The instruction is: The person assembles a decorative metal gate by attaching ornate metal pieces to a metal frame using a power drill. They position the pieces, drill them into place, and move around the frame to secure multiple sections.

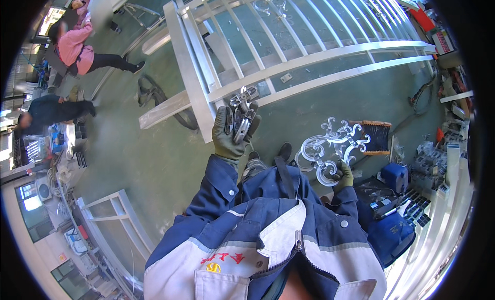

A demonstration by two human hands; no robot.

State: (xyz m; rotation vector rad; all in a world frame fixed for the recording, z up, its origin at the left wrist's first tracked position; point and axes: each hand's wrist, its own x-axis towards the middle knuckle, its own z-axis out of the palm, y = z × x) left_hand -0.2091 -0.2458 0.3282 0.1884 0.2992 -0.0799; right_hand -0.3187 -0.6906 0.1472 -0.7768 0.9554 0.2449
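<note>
My left hand (227, 146), in an olive work glove, cups several small shiny metal fittings (244, 125) with its fingers curled up around them. It is raised beside the lower corner of a silver metal railing frame (304, 55). To the right, my right hand (343, 177), gloved alike, grips silver scroll-shaped ornaments (313, 146) by their near curl. They fan out ahead of the fingers, overlapping, so I cannot tell how many there are. The ornaments hang clear of the railing.
A dark panel with a wooden edge (377, 137) lies beyond the ornaments. Blue bags (394, 238) and stacked metal bars (449, 197) are at the right. A smaller frame (116, 212) stands at lower left. A dark strap (149, 88) lies on the floor. Several people are at the left.
</note>
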